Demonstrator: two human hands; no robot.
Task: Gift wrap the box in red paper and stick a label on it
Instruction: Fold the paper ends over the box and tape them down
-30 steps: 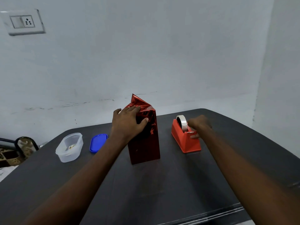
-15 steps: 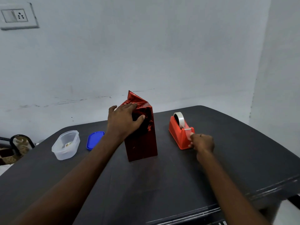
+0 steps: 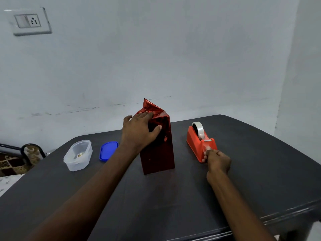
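two hands, head view: left hand point(image 3: 139, 130) presses the folded red paper on the upright box point(image 3: 157, 145), mid-table point(image 3: 156, 206); right hand point(image 3: 218, 160), moved from the roll to the tape dispenser point(image 3: 201, 143) front, fingers pinching drawn tape, ready for sealing.

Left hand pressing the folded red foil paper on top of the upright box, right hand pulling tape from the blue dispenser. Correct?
Wrong on one point: the tape dispenser is orange-red plastic, not blue, as the head view shows. The rest stands: the left hand presses the folded shiny red paper on the upright wrapped box, and the right hand pulls tape.
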